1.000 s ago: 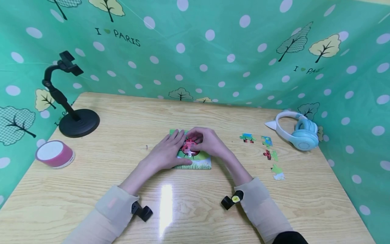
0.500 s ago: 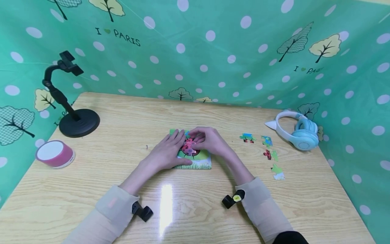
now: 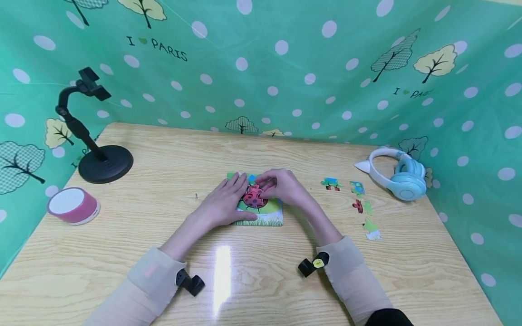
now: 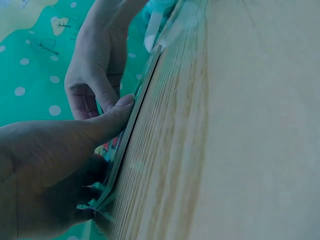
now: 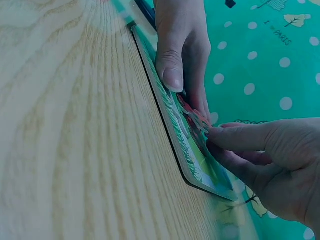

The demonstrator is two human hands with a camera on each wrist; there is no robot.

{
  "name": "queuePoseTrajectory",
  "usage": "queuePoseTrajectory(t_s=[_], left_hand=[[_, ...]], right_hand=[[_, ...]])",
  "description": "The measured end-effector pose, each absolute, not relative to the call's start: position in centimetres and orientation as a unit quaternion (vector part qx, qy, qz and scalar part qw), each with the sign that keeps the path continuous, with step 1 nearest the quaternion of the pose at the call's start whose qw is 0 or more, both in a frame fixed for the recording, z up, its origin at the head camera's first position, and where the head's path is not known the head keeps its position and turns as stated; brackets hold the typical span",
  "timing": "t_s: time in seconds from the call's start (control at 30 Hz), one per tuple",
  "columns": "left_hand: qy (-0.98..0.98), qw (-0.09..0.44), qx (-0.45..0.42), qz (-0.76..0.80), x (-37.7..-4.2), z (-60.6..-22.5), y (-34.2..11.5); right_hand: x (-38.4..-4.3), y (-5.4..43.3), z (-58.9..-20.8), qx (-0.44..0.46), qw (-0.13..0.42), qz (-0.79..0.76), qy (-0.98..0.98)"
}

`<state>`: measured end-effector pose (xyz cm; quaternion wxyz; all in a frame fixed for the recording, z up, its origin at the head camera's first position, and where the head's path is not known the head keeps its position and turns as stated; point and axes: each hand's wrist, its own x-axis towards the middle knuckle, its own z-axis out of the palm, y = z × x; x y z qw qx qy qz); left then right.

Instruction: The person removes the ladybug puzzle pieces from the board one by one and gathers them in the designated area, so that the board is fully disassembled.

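Note:
A ladybug jigsaw puzzle board (image 3: 271, 220) lies flat on the wooden table, its grass strip toward the person. Across its left side spreads my left hand (image 3: 223, 200), fingers straight, thumb along the front edge. My right hand (image 3: 285, 188) hovers over the right part of the picture. In the right wrist view, its thumb and forefinger pinch a thin puzzle piece (image 5: 201, 121) by the edge, tilted up over the red ladybug. Most of the board's left part is hidden under the left hand.
Several loose puzzle pieces (image 3: 331, 183) lie to the right of the board. Cat-ear headphones (image 3: 408, 185) rest behind them. At the left stand a black phone stand (image 3: 107, 165) and a pink-and-white cylinder (image 3: 74, 206). A patterned green cloth (image 3: 281, 90) surrounds the table's back and sides.
My right hand has shifted slightly right, still pinching the piece. The bright glare over the ladybug has faded, so its spots show more clearly. My left hand has stayed in place.

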<state>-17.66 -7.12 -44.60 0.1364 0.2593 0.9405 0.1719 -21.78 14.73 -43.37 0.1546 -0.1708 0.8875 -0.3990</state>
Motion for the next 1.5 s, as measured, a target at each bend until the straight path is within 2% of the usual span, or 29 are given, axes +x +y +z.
queuePoseTrajectory(t_s=[0.43, 0.83, 1.23, 1.5], left_hand=[[0.941, 0.136, 0.258, 0.17, -17.6, -44.6, -7.4], [0.941, 0.14, 0.26, 0.165, -17.6, -44.6, -7.2], [0.941, 0.145, 0.259, 0.161, -17.6, -44.5, -7.1], [0.94, 0.142, 0.263, 0.165, -17.7, -44.5, -6.9]], right_hand=[[-21.6, 14.3, -43.4, -0.192, 0.122, -0.373, 0.9], [-21.8, 16.5, -43.5, -0.138, 0.101, -0.439, 0.882], [-21.2, 21.5, -42.7, -0.124, 0.1, -0.43, 0.889], [-20.4, 25.8, -42.3, -0.111, 0.077, -0.366, 0.921]])
